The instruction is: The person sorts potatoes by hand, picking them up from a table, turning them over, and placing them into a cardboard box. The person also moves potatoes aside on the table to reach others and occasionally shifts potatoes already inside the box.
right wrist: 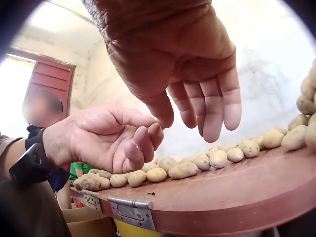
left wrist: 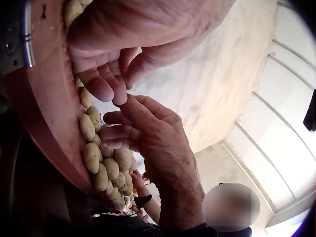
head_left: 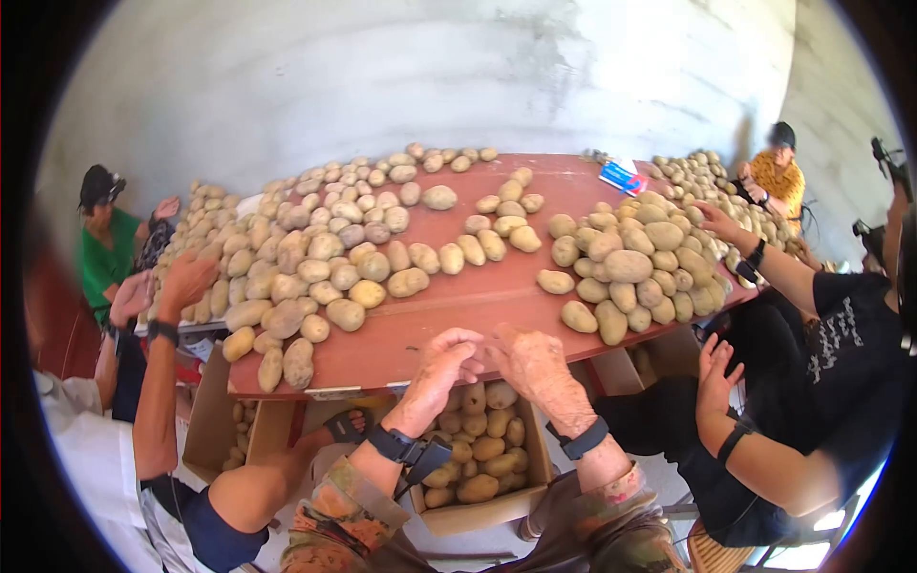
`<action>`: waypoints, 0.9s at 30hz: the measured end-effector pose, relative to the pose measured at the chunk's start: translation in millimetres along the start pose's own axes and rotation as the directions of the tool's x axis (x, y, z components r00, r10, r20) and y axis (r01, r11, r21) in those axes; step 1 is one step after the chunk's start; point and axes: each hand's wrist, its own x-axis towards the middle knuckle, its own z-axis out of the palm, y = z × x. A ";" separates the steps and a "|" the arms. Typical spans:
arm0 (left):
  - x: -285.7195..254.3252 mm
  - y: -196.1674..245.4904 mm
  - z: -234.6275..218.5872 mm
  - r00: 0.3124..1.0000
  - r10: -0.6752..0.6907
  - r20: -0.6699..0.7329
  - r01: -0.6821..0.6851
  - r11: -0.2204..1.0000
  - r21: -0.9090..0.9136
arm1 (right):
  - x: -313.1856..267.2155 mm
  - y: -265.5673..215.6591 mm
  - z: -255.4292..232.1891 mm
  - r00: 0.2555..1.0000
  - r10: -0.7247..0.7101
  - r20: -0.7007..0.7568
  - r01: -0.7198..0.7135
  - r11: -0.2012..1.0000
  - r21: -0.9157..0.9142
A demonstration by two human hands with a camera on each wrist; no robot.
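Both hands are raised over the red table's near edge, fingertips close together, and neither holds anything. In the head view the left hand [head_left: 447,368] is at the left, its fingers loosely bent, and the right hand [head_left: 535,365] is beside it. The right wrist view has the right hand [right wrist: 197,74] above, fingers hanging nearly straight; its thumb appears to meet the left hand's [right wrist: 106,138] thumb tip. In the left wrist view, the left hand [left wrist: 133,39] is above the right hand [left wrist: 158,133]. Potatoes [head_left: 408,282] lie beyond the hands on the table [head_left: 458,315].
A cardboard box [head_left: 487,513] of potatoes stands below the table edge. A larger potato heap [head_left: 630,265] is at the right, near a blue and white box [head_left: 621,178]. People sit on both sides, their arms reaching over the table. A metal hinge [right wrist: 131,212] is on the table edge.
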 end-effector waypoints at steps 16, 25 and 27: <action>9.6 -15.4 9.4 1.000 -0.001 -0.014 0.003 0.993 0.115 | -4.4 12.4 18.3 0.986 0.112 0.122 -0.104 0.992 -0.073; 4.0 -10.2 8.0 1.000 -0.004 0.002 0.004 0.987 0.159 | -10.5 40.0 15.8 0.967 0.177 0.182 -0.143 0.972 -0.184; 2.8 -13.5 6.4 0.999 -0.004 0.042 -0.002 0.987 0.162 | -12.6 44.3 13.9 0.979 0.158 0.131 -0.129 0.970 -0.205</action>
